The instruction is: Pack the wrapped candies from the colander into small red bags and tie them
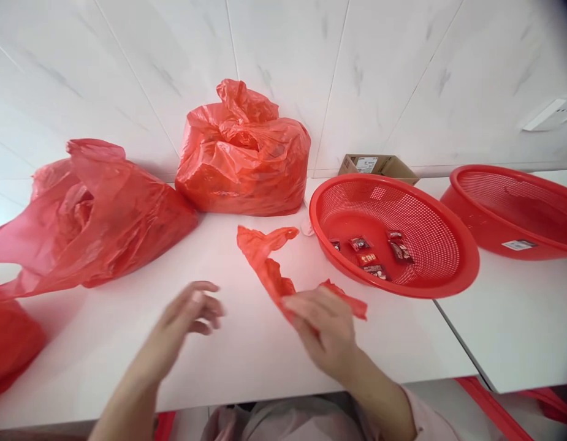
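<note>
Left hand (186, 312) open, empty; right hand (322, 327) pinches a crumpled red plastic strip (265, 260) (its loose end trailing beyond the grip).

stuffed red plastic bag (243, 160), red mesh basket (313, 208) — wrapped packets (368, 257) inside, cardboard box (377, 165), tiled wall (173, 61)

Four red plastic bags (265, 263), two red mesh baskets (393, 233), one cardboard box (377, 165), two hands (186, 312).

A pale pink shirt sleeve (430, 419) ends above the bare right forearm (375, 383)
</note>
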A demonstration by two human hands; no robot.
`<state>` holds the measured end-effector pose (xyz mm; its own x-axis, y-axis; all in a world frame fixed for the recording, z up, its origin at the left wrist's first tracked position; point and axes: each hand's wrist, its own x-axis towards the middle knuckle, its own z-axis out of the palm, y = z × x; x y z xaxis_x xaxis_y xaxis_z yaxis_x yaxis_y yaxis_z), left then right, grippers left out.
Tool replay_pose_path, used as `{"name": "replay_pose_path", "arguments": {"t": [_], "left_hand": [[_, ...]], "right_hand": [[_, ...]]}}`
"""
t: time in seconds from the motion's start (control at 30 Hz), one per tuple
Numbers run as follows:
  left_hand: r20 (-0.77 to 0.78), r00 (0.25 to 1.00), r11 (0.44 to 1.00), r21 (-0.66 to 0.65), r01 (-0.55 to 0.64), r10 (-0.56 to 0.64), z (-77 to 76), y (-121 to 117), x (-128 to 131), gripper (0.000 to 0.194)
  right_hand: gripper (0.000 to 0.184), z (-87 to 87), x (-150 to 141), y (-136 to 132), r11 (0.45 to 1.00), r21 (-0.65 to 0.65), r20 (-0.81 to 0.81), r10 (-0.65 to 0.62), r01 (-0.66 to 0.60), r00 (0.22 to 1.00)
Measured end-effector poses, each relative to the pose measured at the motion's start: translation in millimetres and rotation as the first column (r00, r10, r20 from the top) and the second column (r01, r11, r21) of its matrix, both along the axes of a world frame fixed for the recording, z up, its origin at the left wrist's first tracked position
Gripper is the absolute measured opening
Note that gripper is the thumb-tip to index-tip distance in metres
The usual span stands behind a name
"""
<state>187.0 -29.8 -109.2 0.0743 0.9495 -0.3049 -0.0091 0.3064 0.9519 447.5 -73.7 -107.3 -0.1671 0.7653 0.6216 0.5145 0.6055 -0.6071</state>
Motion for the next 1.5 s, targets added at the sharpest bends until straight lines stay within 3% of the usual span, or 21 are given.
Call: {"name": "replay_pose_path", "arguments": {"t": [0.03, 0.13, 0.2, 0.3, 0.4, 0.5, 0.67, 0.77, 0.83, 0.93, 1.0, 1.13, 1.27, 1.5], "left_hand": [[0.051, 0.995, 0.994, -0.061, 0.088, -0.085, -3.0, -6, 17, 0.047], [0.219, 0.974, 0.991, -0.131, -0.029, 0.057, -19.1, -11, 60, 0.034], [0.266, 0.954, 0.985, -0.138, -0.105, 0.139, -29.6, -5, 72, 0.035], [0.316, 0.922, 0.973, -0.127, -0.193, 0.224, -35.4, 7, 63, 0.038], [0.346, 0.89, 0.955, -0.118, -0.272, 0.296, -32.7, 16, 43, 0.037], [0.359, 0.864, 0.935, -0.103, -0.339, 0.353, -30.7, 20, 31, 0.037], [0.387, 0.829, 0.909, -0.069, -0.411, 0.404, -33.4, 20, 38, 0.037], [0.404, 0.82, 0.904, -0.048, -0.425, 0.407, -33.1, 19, 47, 0.036], [0.412, 0.809, 0.895, -0.035, -0.444, 0.418, -31.5, 19, 51, 0.036], [0.411, 0.782, 0.86, -0.009, -0.51, 0.468, -28.4, 22, 46, 0.035], [0.401, 0.76, 0.824, 0.019, -0.566, 0.512, -26.7, 24, 36, 0.028], [0.378, 0.736, 0.782, 0.049, -0.621, 0.561, -25.5, 27, 15, 0.042], [0.361, 0.752, 0.796, 0.041, -0.604, 0.552, -26.3, 26, 10, 0.042], [0.349, 0.78, 0.819, 0.056, -0.571, 0.519, -24.9, 27, 0, 0.037]], "right_hand": [[0.026, -1.8, -9, -4, 0.998, -0.014, 0.08, 0.066, -0.065, 0.995], [0.035, -4.6, -26, -14, 0.959, -0.238, 0.25, 0.211, -0.151, 0.945], [0.04, -3.5, -22, -17, 0.919, -0.364, 0.258, 0.254, -0.15, 0.932], [0.04, -1.5, 4, -18, 0.869, -0.481, 0.185, 0.23, -0.116, 0.956], [0.033, -5.1, 33, -18, 0.844, -0.535, 0.184, 0.092, 0.021, 0.979], [0.029, -12.3, 44, -20, 0.828, -0.55, 0.18, -0.011, 0.11, 0.984], [0.059, -15.7, 12, -24, 0.8, -0.592, 0.013, 0.129, -0.096, 0.992], [0.076, -17.9, -15, -20, 0.725, -0.676, -0.076, 0.108, -0.131, 0.991], [0.079, -22.2, -24, -15, 0.661, -0.736, -0.127, 0.078, -0.147, 0.989], [0.062, -30.1, -20, -8, 0.526, -0.799, -0.284, 0.096, -0.29, 0.954], [0.046, -33.5, -9, -5, 0.462, -0.79, -0.437, 0.036, -0.403, 0.899], [0.023, -31.9, 16, -3, 0.517, -0.732, -0.569, -0.104, -0.444, 0.816], [0.031, -25.9, 27, -1, 0.564, -0.728, -0.563, -0.166, -0.39, 0.81], [0.036, -25.8, 37, -2, 0.674, -0.723, -0.45, -0.294, -0.151, 0.843]]}}
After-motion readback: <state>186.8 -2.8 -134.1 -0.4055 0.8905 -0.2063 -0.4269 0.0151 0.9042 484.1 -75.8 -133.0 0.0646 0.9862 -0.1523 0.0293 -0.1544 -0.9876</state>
